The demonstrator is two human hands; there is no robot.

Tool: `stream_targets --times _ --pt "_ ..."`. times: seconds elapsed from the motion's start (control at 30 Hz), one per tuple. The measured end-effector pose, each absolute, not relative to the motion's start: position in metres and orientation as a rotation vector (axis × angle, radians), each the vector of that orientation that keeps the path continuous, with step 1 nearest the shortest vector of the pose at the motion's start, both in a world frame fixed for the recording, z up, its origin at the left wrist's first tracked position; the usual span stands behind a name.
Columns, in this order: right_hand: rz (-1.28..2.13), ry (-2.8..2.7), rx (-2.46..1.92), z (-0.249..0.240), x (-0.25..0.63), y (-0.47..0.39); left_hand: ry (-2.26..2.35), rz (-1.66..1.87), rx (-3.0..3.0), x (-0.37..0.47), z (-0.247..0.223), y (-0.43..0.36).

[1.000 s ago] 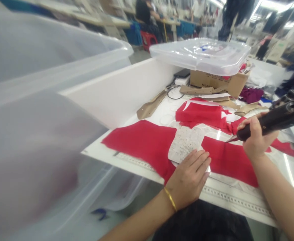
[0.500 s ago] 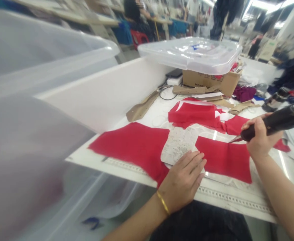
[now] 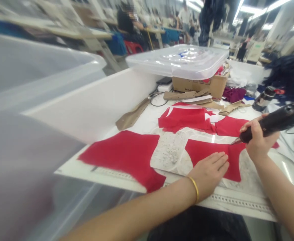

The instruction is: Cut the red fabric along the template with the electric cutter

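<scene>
A matte red fabric piece (image 3: 127,155) with curved edges lies at nine o'clock of the left hand (image 3: 208,174), whose fingers rest flat and together on a second red panel (image 3: 209,152). At three o'clock, the right hand (image 3: 259,140) is clenched around a black, metal-tipped cutting tool (image 3: 272,122).

You sit at a glossy white worktop (image 3: 147,122) with a low white side wall (image 3: 94,103) on your left. Beyond that wall stands a large translucent plastic bin (image 3: 36,77). Behind you stretch long workbenches (image 3: 69,31) in rows, with a red plastic stool (image 3: 133,47) under one and blurred people working at them. Bright strip lights (image 3: 275,5) run along the ceiling at upper right, and the worktop surface reflects their glare.
</scene>
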State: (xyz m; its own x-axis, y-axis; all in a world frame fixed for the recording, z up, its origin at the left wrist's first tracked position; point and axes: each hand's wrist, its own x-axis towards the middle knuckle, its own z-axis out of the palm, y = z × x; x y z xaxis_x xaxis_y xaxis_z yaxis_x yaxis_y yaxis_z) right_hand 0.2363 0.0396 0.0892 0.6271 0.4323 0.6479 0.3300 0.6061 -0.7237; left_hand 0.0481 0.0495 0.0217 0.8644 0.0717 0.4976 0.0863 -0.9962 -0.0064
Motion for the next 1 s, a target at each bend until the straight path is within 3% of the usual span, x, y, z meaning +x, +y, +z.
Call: stream_targets --times 0.2,1.0 --pt "-0.007 -0.892 -0.955 0.081 0.241 0.044 -0.020 -0.739 -2.957 0.085 0.017 0.059" --pt "-0.186 -0.891 -1.118 0.081 0.261 0.037 0.057 -0.864 -3.104 0.076 0.010 0.060"
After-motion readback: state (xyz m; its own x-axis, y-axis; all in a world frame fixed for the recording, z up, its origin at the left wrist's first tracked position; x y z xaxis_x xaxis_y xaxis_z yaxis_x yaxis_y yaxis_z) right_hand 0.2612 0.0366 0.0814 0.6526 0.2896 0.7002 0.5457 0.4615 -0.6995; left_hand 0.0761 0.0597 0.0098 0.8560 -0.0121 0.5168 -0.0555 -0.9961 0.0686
